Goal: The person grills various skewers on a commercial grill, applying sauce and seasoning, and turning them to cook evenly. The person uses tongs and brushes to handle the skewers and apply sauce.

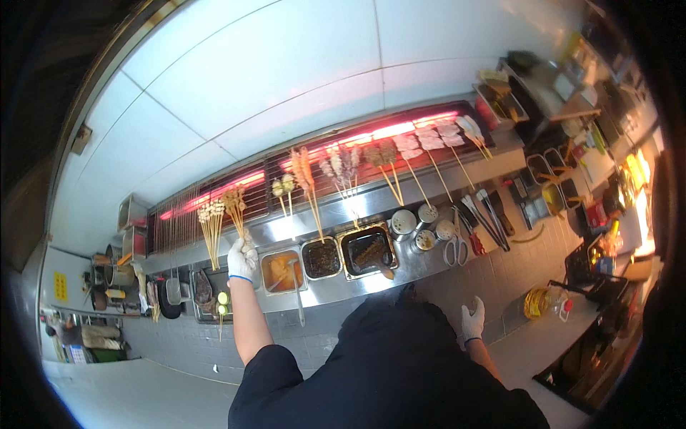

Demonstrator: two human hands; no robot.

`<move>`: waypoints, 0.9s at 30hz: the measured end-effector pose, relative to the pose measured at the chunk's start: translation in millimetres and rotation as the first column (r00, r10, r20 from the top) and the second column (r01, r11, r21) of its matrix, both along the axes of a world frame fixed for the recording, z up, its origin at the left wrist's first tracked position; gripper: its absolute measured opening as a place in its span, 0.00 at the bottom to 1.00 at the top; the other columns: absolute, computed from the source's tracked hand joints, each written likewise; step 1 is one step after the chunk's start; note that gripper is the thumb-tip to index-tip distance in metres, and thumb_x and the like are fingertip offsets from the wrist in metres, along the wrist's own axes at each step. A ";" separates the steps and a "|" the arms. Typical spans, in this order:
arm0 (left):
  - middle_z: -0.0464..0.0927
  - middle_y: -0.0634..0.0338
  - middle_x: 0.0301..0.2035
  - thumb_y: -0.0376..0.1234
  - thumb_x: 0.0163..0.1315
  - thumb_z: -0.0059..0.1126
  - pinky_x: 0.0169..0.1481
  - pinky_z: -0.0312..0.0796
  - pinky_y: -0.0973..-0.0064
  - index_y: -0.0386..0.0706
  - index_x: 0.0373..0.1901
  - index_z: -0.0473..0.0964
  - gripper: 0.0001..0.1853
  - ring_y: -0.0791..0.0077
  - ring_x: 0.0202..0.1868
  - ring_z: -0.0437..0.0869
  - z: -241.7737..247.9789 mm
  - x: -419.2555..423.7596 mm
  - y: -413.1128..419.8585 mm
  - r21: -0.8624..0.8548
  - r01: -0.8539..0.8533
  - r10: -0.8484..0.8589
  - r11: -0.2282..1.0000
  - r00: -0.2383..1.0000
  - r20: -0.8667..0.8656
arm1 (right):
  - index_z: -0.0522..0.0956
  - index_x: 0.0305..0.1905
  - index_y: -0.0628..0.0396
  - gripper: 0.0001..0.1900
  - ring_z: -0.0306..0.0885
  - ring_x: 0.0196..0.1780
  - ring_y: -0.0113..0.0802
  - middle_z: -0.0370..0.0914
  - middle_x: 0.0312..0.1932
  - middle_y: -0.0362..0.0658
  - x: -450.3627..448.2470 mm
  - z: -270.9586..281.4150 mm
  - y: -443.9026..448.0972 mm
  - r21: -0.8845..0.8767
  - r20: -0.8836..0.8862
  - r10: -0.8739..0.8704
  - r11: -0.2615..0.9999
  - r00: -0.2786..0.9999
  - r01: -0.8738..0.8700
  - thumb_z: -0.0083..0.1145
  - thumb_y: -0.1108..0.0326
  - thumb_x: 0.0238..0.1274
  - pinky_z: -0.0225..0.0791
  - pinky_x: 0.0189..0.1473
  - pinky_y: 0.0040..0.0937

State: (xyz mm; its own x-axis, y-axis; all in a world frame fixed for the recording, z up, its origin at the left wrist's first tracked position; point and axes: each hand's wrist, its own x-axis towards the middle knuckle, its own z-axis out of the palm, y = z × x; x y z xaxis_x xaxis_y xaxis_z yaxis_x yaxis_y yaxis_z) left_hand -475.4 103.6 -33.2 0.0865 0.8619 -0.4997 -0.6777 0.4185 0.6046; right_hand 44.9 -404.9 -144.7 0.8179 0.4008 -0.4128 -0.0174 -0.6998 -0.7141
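My left hand [243,261], in a white glove, grips the sticks of a bunch of browned skewers [234,205] whose food end lies over the grill [274,185]. Just left of it rests a bunch of skewers with small pale pieces [210,213]. Close to my left wrist is a square metal pan of orange sauce [281,271] with a ladle in it. My right hand [473,318], also gloved, hangs low beside my body with its thumb apart from the fingers. It holds nothing and touches nothing that I can see.
Other skewers, including orange ones [304,171] and pale meat slices [429,138], lie across the glowing grill. Dark sauce pans [321,258], shaker tins [403,221], scissors [456,248] and brushes [490,217] line the steel counter. An oil bottle [541,304] stands at right. A person [88,335] is far left.
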 end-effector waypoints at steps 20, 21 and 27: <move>0.68 0.67 0.26 0.39 0.77 0.53 0.30 0.69 0.81 0.45 0.45 0.77 0.09 0.79 0.22 0.69 41.2 77.2 9.0 0.218 0.320 -0.105 0.922 0.749 -0.655 | 0.74 0.69 0.56 0.27 0.81 0.62 0.45 0.75 0.65 0.52 -31.1 77.5 38.2 0.306 0.026 0.105 0.946 0.994 -0.108 0.69 0.66 0.67 0.77 0.63 0.41; 0.69 0.66 0.27 0.38 0.77 0.53 0.30 0.69 0.81 0.44 0.46 0.77 0.09 0.79 0.23 0.70 60.6 124.2 -5.5 0.298 0.368 -0.027 0.881 0.668 -0.744 | 0.75 0.68 0.56 0.26 0.79 0.65 0.46 0.76 0.64 0.53 -16.0 91.9 42.9 0.265 0.040 0.161 0.950 0.986 -0.166 0.67 0.63 0.69 0.75 0.66 0.42; 0.77 0.61 0.38 0.36 0.74 0.55 0.35 0.73 0.82 0.40 0.53 0.75 0.12 0.74 0.30 0.77 98.4 373.0 -130.4 0.288 0.779 -0.196 0.557 0.460 -0.866 | 0.73 0.70 0.55 0.23 0.76 0.68 0.45 0.78 0.65 0.53 64.5 140.9 65.2 0.674 -0.024 0.409 0.681 0.912 -0.287 0.52 0.54 0.81 0.70 0.69 0.41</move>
